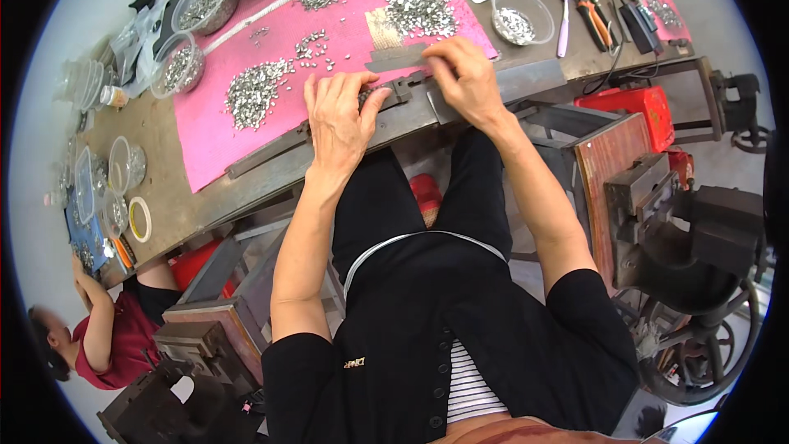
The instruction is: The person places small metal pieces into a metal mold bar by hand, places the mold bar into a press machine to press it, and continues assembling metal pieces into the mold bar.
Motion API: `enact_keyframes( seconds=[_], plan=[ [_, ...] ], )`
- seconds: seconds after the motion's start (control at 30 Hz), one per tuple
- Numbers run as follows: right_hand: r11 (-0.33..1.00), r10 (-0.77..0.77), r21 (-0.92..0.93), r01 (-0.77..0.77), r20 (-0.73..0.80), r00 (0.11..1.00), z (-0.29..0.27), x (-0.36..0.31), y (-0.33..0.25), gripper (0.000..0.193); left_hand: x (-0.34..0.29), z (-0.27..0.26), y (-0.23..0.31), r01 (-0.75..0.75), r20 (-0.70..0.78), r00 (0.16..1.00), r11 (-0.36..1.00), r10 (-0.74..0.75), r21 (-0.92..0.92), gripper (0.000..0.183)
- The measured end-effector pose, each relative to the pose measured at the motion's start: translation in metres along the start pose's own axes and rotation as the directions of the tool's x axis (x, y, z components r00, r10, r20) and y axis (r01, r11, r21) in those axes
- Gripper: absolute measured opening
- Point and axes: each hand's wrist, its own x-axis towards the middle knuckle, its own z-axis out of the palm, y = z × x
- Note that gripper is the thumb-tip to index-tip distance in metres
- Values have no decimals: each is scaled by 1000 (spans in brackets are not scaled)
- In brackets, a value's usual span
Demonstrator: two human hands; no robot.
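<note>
Along the near edge of the pink mat (200, 127) sits a dark metal fixture (401, 90), the left hand (337, 122) bent over its left part with thumb and fingers slightly parted. At the mat's near right side, the right hand (470, 82) has its fingertips drawn narrow; I cannot tell whether either grips a piece. Small metal pieces (253, 94) lie heaped on the mat.

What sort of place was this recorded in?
Probably a small metalworking shop: heaps of small metal-looking pieces on a pink mat, orange-handled pliers on the bench, and a dark handwheeled machine.
</note>
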Motion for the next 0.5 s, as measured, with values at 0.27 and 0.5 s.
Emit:
enact_keyframes(
  seconds=[0.27, 0.5],
  plan=[
    [981, -29, -189, 45, 84, 996, -13, 2, 24, 8, -11, -3, -2, -20, -176, 984, 1000, 24, 23, 18],
    [972, 49, -232, -40, 33, 998, 1, 7, 25, 11, -24, -3, -9, -36, -327, 945, 999, 23, -35, 13]
  ],
)
